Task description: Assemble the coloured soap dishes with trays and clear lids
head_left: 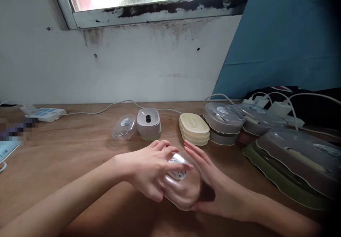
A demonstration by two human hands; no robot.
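A clear plastic lid (182,187) with a round sticker sits tilted between both hands just above the wooden table (80,148). My left hand (151,171) curls over its left side with fingers laid across the top. My right hand (205,180) presses flat against its right side, fingers straight and together. Further back lie another clear lid (124,127) and a white container with a dark slot (148,123).
A stack of cream trays (194,128) stands behind the hands. Lidded grey containers (223,121) and larger green-rimmed ones (295,166) fill the right side. White cables and chargers (279,107) lie at the back right, a power strip (45,113) at the back left.
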